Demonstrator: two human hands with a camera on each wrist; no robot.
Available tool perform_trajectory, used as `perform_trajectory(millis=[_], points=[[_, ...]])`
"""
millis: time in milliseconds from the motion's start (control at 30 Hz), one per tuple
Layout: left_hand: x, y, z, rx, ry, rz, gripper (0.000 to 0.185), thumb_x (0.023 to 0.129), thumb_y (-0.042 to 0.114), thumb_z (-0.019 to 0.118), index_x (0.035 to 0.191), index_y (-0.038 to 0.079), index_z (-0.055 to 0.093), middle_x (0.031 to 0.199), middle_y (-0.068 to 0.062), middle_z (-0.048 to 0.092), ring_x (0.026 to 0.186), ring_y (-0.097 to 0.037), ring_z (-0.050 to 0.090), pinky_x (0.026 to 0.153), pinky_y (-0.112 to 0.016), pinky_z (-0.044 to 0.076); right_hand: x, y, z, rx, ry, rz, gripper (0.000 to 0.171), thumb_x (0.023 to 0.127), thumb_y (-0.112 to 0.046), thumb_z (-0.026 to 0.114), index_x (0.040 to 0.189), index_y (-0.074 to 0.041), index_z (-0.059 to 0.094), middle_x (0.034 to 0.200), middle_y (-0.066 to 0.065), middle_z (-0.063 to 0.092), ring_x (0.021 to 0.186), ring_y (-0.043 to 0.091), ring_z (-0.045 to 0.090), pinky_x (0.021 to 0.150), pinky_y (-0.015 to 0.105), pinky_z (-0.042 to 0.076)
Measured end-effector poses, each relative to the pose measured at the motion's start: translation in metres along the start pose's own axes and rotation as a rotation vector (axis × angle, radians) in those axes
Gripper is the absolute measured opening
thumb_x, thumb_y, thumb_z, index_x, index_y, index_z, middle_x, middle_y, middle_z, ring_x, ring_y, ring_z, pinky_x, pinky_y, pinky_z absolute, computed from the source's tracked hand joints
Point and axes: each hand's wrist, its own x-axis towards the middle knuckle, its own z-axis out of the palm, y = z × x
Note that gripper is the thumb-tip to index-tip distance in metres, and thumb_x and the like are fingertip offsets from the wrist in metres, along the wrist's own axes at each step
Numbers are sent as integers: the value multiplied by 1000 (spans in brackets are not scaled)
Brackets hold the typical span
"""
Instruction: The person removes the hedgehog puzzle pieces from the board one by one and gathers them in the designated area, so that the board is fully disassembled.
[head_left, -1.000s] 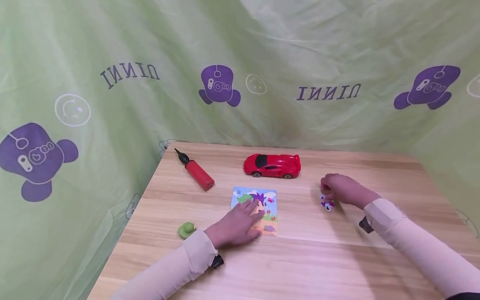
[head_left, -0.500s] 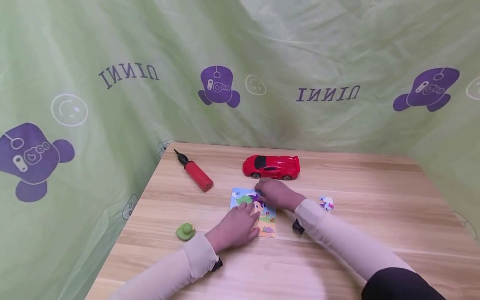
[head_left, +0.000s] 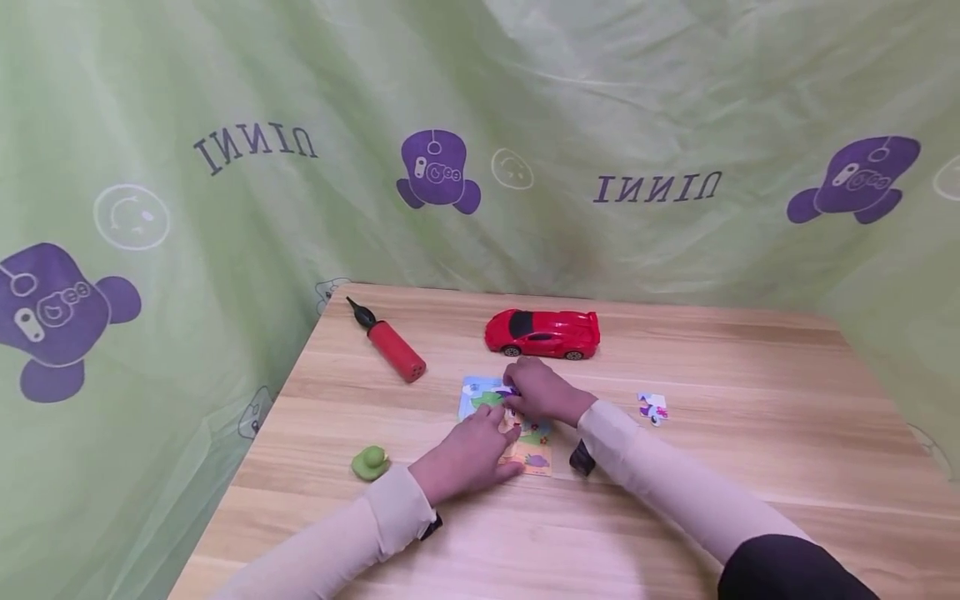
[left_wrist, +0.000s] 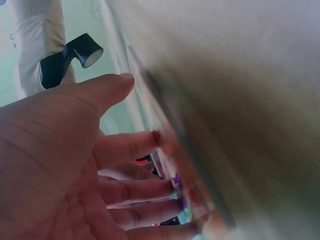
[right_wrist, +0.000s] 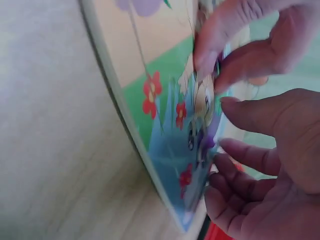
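Observation:
A square jigsaw puzzle with a bright cartoon picture lies flat at the middle of the table, partly hidden under both hands. The left hand rests on its left and front part with fingers extended; in the left wrist view those fingers reach across its surface. At the puzzle's upper right, the right hand bends its fingers down. Close up in the right wrist view, its thumb and fingertips touch the puzzle around a purple area; whether they pinch a piece is unclear. A loose puzzle piece lies to the right.
A red toy car stands just behind the puzzle. At the back left lies a red hand pump with a black nozzle. A green toy duck sits left of the left hand. A green curtain hangs behind the table.
From above the spot at the right where a puzzle piece now lies uncovered, the right hand has moved left onto the puzzle's upper right. The left hand has stayed nearly still.

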Motion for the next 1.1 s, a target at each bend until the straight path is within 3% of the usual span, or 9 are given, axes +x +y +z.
perform_trajectory(millis=[133, 300, 433, 600, 733, 867, 1000, 1100], points=[[1, -1, 0, 13, -15, 13, 61, 94, 62, 55, 133, 17, 66, 131, -12, 62, 110, -23, 56, 94, -32, 55, 5, 4, 0, 101, 3, 54, 30, 87, -24, 77, 108, -5, 68, 89, 6, 63, 83, 18, 52, 79, 33, 47], [0, -1, 0, 26, -9, 29, 66, 93, 65, 55, 136, 16, 64, 130, -12, 60, 110, -23, 57, 94, -32, 55, 6, 4, -3, 232, 21, 106, 15, 85, -22, 80, 88, -11, 70, 74, 1, 62, 71, 13, 51, 67, 25, 42], [-1, -2, 0, 17, -5, 33, 72, 91, 68, 54, 138, 15, 61, 128, -12, 60, 111, -24, 57, 96, -34, 55, 3, 1, -13, 275, 37, 170, 13, 84, -23, 81, 79, -15, 72, 69, -2, 66, 64, 11, 54, 59, 23, 43], [-4, -1, 2, -1, -32, 15, 77, 91, 72, 50, 142, 14, 58, 130, -15, 59, 120, -28, 56, 102, -38, 53, -5, 7, -33, 296, 105, 217, 10, 84, -23, 81, 83, -15, 75, 78, 0, 72, 69, 14, 57, 61, 24, 46], [-4, 2, 0, -42, -74, -13, 81, 90, 74, 48, 144, 14, 55, 143, -20, 54, 134, -34, 52, 110, -43, 48, -23, 32, -53, 294, 74, 237, 10, 85, -21, 80, 90, -13, 77, 84, 2, 74, 75, 16, 60, 65, 26, 50], [-6, 3, -1, -73, -110, -48, 83, 90, 75, 46, 146, 15, 54, 150, -24, 48, 140, -38, 47, 113, -45, 45, -52, 73, -66, 307, -4, 297, 9, 89, -16, 75, 93, -8, 77, 82, 4, 74, 73, 15, 63, 66, 26, 53], [-9, 4, -2, -77, -107, -61, 83, 89, 75, 47, 145, 15, 55, 150, -24, 47, 139, -38, 47, 112, -47, 46, -75, 107, -64, 313, -58, 318, 9, 90, -13, 73, 90, -5, 77, 75, 3, 72, 66, 13, 60, 61, 27, 50], [-11, 5, -1, -70, -90, -60, 82, 89, 75, 49, 144, 15, 56, 148, -23, 48, 138, -38, 49, 110, -48, 47, -83, 118, -58, 299, -66, 305, 7, 89, -12, 74, 87, -5, 76, 72, 2, 71, 61, 12, 57, 57, 27, 49]])
